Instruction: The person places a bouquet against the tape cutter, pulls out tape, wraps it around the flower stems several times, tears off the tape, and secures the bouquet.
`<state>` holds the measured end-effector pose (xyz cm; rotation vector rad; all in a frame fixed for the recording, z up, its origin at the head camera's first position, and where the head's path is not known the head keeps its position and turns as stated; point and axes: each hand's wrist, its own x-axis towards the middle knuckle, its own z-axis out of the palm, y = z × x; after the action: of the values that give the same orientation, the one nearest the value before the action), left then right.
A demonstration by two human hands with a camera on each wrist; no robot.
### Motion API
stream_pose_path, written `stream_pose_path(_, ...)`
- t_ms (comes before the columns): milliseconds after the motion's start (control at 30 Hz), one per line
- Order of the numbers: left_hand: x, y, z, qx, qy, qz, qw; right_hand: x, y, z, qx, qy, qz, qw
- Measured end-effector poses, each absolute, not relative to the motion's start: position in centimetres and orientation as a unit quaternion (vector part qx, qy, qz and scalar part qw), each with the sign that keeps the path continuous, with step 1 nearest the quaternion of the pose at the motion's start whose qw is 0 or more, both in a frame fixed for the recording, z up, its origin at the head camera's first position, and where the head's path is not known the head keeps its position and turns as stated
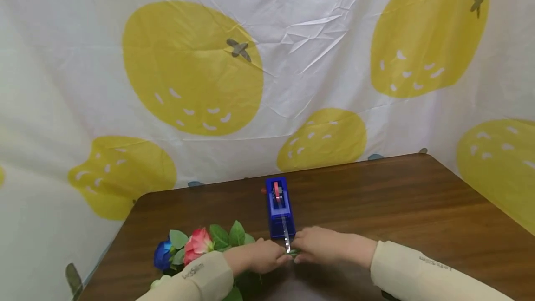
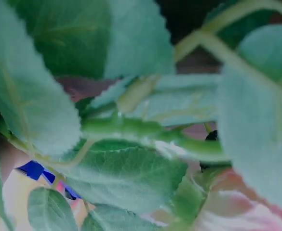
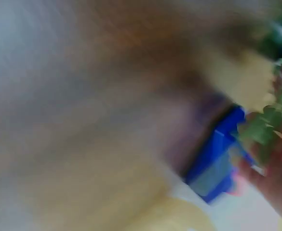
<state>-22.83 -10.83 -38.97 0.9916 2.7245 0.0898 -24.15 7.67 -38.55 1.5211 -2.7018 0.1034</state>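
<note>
In the head view my left hand (image 1: 262,255) and right hand (image 1: 319,245) meet at the front of the table, both pinching the green flower stems (image 1: 294,252) between them. A strip of clear tape (image 1: 286,233) runs from the blue tape dispenser (image 1: 273,219) down to the stems. To the left lie a blue rose (image 1: 162,255) and a pink rose (image 1: 197,244) with leaves, partly behind my left sleeve. Leaves and a thick green stem (image 2: 126,127) fill the left wrist view. In the right wrist view, fingers hold green stem pieces (image 3: 263,127) close to the dispenser.
The brown wooden table (image 1: 376,194) extends behind and right of the hands. A white cloth with yellow fruit shapes (image 1: 192,68) hangs around its back and sides. A dark object (image 1: 388,295) shows under the right sleeve at the bottom edge.
</note>
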Motion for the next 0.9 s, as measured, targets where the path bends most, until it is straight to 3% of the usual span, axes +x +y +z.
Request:
stream_pose_path(67, -22.6, -10.9, -39.2, 0.341, 0.935, 0.024, 0.098, -24.9, 7.9, -39.3, 0.498, -0.857, 0.116, -0.069)
stream_pose_path(133, -22.4, -10.8, -39.4, 0.337, 0.938, 0.014, 0.074, -25.3, 8.0, -39.9, 0.488, -0.848, 0.172, -0.117)
stream_pose_path(300, -21.7, -10.3, -40.4, 0.315, 0.947, -0.044, -0.039, -25.2, 7.8, -40.2, 0.482, -0.851, 0.181, -0.104)
stream_pose_path(500, -21.4, -10.0, -41.4, 0.292, 0.928, -0.154, -0.175, -24.7, 7.3, -40.3, 0.451, -0.840, 0.245, -0.177)
stream_pose_path(667, -21.4, -9.9, -41.3, 0.292, 0.906, -0.213, -0.219, -24.7, 6.8, -40.7, 0.462, -0.833, 0.258, -0.159)
stream_pose_path(900, -20.6, -10.0, -40.5, 0.273, 0.897, -0.272, -0.218, -24.7, 6.7, -41.5, 0.481, -0.817, 0.297, -0.113)
